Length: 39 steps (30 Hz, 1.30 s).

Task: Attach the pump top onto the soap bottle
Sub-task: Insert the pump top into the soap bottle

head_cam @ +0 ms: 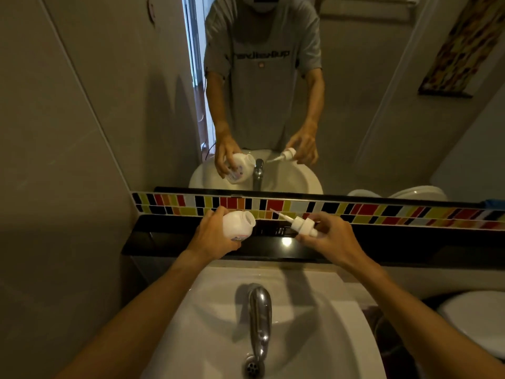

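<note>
My left hand (211,237) grips a small white soap bottle (237,224), tilted so its open mouth faces right. My right hand (329,240) holds the white pump top (300,225) by its head, with the thin dip tube pointing up and left toward the bottle mouth. The tube's tip is a short gap away from the bottle, not touching it. Both are held above the black ledge (164,239), in front of the mirror (355,105), which reflects them.
A white sink (213,318) with a chrome tap (259,318) lies below my arms. A strip of coloured tiles (382,212) runs under the mirror. A white toilet (475,321) stands at the right, a plain wall at the left.
</note>
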Each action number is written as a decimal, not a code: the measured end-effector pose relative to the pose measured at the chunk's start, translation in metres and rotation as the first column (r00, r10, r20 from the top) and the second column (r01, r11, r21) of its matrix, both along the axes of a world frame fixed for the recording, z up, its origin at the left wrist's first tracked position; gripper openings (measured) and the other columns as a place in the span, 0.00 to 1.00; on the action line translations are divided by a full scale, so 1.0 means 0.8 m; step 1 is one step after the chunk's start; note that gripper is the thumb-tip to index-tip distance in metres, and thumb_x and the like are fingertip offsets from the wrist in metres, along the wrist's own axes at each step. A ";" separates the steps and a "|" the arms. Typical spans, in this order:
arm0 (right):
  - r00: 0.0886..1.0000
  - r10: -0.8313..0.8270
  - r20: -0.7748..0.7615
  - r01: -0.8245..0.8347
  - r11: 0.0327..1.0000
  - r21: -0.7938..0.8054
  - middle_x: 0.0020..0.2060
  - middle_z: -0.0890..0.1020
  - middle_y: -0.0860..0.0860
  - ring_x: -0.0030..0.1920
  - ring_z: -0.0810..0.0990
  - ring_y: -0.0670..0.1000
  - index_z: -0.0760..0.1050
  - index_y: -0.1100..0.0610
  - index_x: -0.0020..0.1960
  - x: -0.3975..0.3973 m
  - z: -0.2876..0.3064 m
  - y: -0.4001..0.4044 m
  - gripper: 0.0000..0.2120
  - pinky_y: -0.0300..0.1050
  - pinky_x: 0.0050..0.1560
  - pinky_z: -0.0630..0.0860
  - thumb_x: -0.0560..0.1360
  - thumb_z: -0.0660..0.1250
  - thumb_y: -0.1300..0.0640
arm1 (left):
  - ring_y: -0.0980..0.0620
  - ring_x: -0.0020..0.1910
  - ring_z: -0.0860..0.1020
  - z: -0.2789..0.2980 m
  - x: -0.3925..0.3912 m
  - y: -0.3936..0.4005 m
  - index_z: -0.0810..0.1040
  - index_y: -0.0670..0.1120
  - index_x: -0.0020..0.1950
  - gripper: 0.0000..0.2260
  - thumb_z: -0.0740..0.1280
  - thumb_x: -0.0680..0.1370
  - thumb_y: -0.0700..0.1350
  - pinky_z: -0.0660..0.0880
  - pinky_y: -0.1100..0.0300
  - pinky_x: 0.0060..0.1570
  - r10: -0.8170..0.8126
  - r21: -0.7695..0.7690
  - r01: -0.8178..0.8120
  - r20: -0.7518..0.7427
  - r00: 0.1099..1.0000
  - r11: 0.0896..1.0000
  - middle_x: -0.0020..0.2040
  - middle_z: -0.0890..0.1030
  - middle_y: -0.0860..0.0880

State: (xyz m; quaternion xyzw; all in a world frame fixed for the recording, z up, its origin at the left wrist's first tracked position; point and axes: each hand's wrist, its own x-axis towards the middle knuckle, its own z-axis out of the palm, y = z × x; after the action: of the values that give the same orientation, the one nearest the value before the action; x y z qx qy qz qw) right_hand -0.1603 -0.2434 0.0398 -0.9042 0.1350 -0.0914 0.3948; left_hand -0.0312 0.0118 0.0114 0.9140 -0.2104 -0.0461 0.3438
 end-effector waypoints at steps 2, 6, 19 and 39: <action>0.999 0.033 0.001 -0.033 0.999 -0.007 0.53 0.82 0.49 0.50 0.82 0.44 0.77 0.54 0.63 -0.016 0.017 0.006 0.25 0.36 0.45 0.78 0.67 0.79 0.53 | 0.45 0.58 0.74 0.013 -0.016 0.003 0.70 0.49 0.61 0.33 0.81 0.61 0.47 0.78 0.50 0.53 -0.020 -0.002 0.020 0.015 1.000 1.000 0.61 0.72 0.45; 0.995 0.092 -0.042 -0.097 0.987 -0.131 0.57 0.82 0.50 0.55 0.82 0.50 0.76 0.54 0.66 -0.041 0.044 0.022 0.29 0.49 0.56 0.81 0.67 0.79 0.51 | 0.47 0.58 0.73 0.036 -0.047 0.003 0.69 0.50 0.62 0.32 0.80 0.63 0.46 0.77 0.53 0.54 -0.073 0.002 0.073 0.065 0.995 0.997 0.61 0.70 0.46; 0.959 0.261 -0.108 -0.282 0.919 -0.276 0.43 0.84 0.46 0.44 0.83 0.45 0.84 0.52 0.53 -0.063 0.097 0.052 0.21 0.42 0.44 0.82 0.64 0.78 0.45 | 0.53 0.60 0.70 0.072 -0.120 -0.002 0.69 0.56 0.63 0.31 0.79 0.63 0.50 0.77 0.52 0.58 -0.239 -0.017 0.246 0.182 0.954 0.969 0.61 0.69 0.53; 0.955 0.278 0.100 -0.237 0.521 0.820 0.53 0.85 0.58 0.51 0.83 0.56 0.82 0.57 0.58 -0.069 0.114 0.064 0.24 0.52 0.54 0.78 0.64 0.61 0.61 | 0.55 0.48 0.84 0.092 -0.155 0.012 0.77 0.55 0.56 0.25 0.80 0.62 0.44 0.81 0.62 0.41 -0.285 -0.491 0.114 -0.290 0.914 0.864 0.50 0.84 0.50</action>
State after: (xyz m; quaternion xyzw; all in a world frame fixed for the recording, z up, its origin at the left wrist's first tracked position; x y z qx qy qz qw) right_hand -0.2156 -0.1921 0.1309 -0.6259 0.0352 0.0612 0.7767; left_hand -0.1553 0.0214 0.0848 0.7545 -0.2453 -0.1934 0.5772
